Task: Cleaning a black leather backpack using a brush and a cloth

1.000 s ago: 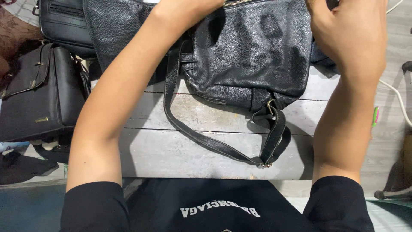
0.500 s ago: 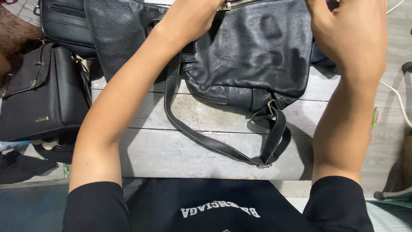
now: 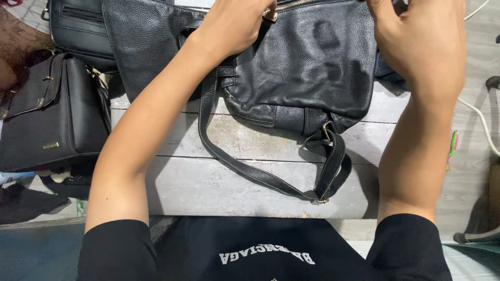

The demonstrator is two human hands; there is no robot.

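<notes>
Nearest to me, at the near edge of the counter (image 3: pixel 208 192), I see the black shirt and the two bare forearms going away from me. The counter is made of pale grey wooden planks. On these planks the long black strap (image 3: pixel 245 169) of the bag lies in a loop, and its end with a small metal buckle (image 3: pixel 323 199) comes close to the near edge.

Further on, towards the far edge, lies the black leather bag (image 3: pixel 307 73), with grainy surface, flat on the counter. My left hand (image 3: pixel 234 26) is at the top of the bag, the fingers closed on the metal zipper pull (image 3: pixel 270 14). My right hand (image 3: pixel 422 41) rests on the right upper part of the bag; its fingers go over the top and out of view, so I cannot tell if they grip.

Beyond the left edge of the counter stands a black handbag (image 3: pixel 52 114) with gold hardware. At the far left corner lies another black bag (image 3: pixel 78 23) with a zipper pocket. Past the right edge a white cable (image 3: pixel 482 122) runs.
</notes>
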